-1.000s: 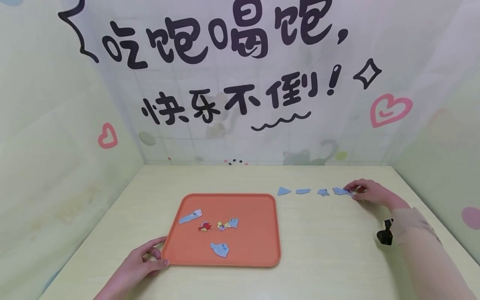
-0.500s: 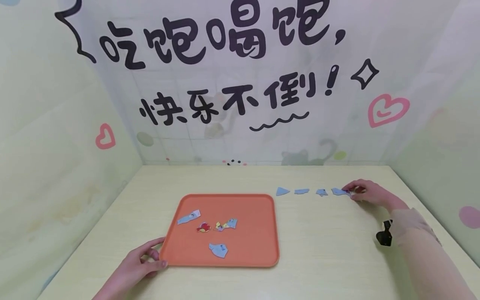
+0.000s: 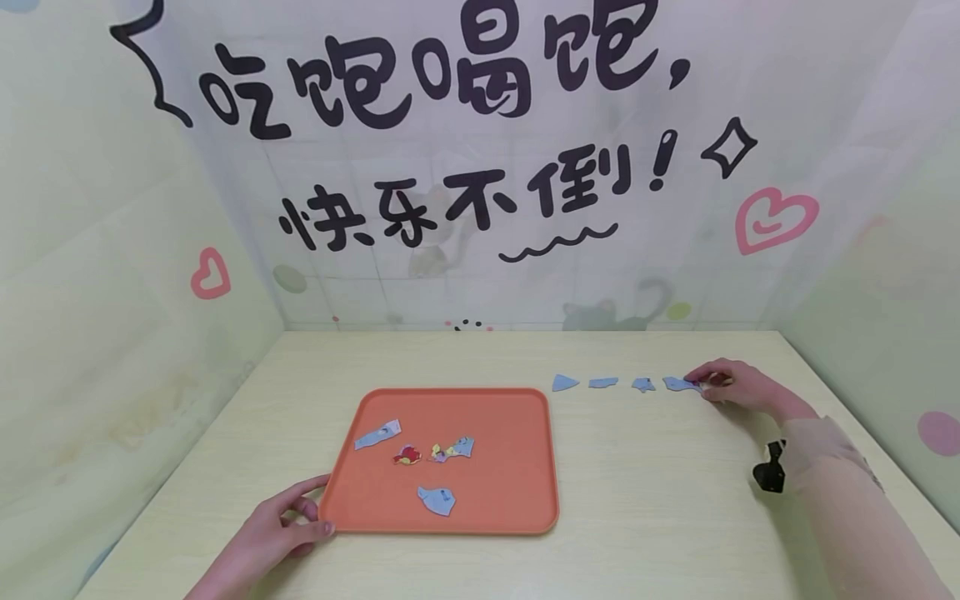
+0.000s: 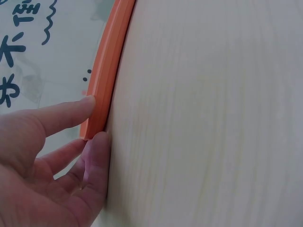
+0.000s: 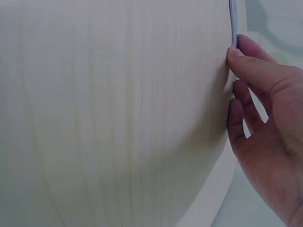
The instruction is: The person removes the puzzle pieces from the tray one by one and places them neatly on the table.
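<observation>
On the table lies an orange tray (image 3: pixel 506 487), its near left corner held by my left hand (image 3: pixel 273 525). The left wrist view shows the thumb and fingertips of that hand against the tray's rim (image 4: pixel 105 71). At the back right, my right hand (image 3: pixel 742 390) pinches the right end of a light-blue puzzle piece (image 3: pixel 677 383) between thumb and fingers. Its fingers partly hide the piece, which shows edge-on as a thin strip in the right wrist view. This piece ends a row with a small blue piece (image 3: pixel 643 384), a narrow one (image 3: pixel 603 382) and a triangular one (image 3: pixel 566 382).
Inside the tray are a long blue piece (image 3: pixel 378 434), a red one (image 3: pixel 407 454), a yellow-and-blue patch (image 3: pixel 461 447) and a wide blue piece (image 3: pixel 437 501). A black object (image 3: pixel 769 468) sits by the right sleeve. Printed cloth walls (image 3: pixel 480 283) bound the table.
The head view has shifted very slightly, moving everything a little left in the picture. Both hands, the tray and the pieces otherwise stay in place.
</observation>
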Demonstrator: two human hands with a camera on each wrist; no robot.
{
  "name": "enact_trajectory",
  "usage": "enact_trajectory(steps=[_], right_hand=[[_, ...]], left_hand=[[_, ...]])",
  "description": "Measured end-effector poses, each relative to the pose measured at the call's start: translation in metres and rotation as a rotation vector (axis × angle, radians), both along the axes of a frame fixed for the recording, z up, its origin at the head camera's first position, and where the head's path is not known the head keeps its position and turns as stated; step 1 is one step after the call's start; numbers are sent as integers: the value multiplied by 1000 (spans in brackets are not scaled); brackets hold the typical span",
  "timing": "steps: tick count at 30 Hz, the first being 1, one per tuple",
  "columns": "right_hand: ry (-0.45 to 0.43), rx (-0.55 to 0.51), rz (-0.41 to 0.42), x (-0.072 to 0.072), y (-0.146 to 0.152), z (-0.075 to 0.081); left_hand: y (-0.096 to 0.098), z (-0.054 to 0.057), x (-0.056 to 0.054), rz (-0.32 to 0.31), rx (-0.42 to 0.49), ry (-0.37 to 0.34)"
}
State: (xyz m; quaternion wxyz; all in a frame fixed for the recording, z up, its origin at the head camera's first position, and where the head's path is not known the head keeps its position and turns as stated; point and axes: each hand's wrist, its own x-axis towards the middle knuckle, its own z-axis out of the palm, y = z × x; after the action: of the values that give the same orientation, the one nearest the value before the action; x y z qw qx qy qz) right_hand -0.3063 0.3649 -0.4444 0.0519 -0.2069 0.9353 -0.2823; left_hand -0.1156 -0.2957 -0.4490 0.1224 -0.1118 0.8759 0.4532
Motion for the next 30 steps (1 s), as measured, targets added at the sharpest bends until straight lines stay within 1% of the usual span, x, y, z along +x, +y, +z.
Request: enact_trajectory(steps=[11,21,22,28,30], right_hand=[[-6,-2,-5,0,-1,2],[-44,-36,19,1,-1,2],[-45,-33,22,1,-1,2],[-50,1,15,-1,-7,7],[-61,10,-5,-1,-11,10]], left_hand=[[-2,0,-1,4,3,4],[-3,0,1,10,17,-5],[-3,0,1,6,16,-3],[-3,-1,0,27,34,-12],[-2,-2,0,31,37,-14]])
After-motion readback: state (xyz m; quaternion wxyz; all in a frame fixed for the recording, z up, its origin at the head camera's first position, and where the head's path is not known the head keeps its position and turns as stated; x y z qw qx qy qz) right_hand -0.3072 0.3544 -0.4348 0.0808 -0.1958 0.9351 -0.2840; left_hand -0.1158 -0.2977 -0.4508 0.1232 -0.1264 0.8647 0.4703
